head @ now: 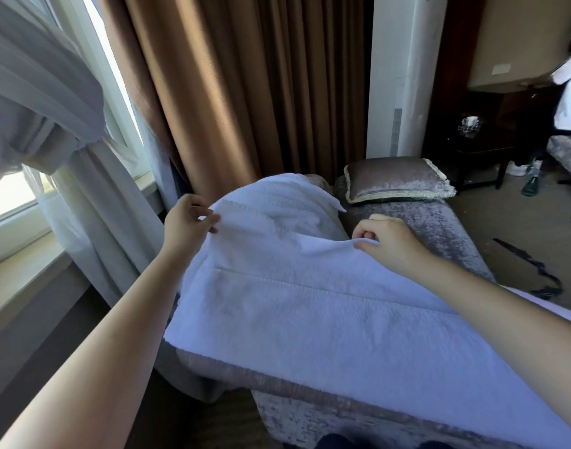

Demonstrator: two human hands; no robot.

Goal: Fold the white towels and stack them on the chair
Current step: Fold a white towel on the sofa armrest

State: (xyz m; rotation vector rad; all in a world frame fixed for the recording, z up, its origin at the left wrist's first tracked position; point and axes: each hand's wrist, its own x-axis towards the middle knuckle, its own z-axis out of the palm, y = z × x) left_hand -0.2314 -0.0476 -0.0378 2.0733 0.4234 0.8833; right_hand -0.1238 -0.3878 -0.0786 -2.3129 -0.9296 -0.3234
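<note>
A person works a white towel [310,306] across a grey velvet chair [446,231]. The cloth lies in front of and to the left of a single fringed cushion [397,183] at the seat's far end. The left hand [188,222], well to the cushion's left, pinches a far corner of the towel between thumb and fingers and holds it raised. The right hand [387,243], just in front of the cushion, pinches the towel's far edge in the same way.

The folding looks barely begun: the towel is mostly spread open, with one stitched band showing across it, and no folded stack is seen near the cushion.

The count is two hands, one cushion and one towel for certain. A white mound left of the cushion may be that towel's far end or a second towel; it cannot be told which. A brown curtain [245,92] hangs behind the cushion.
</note>
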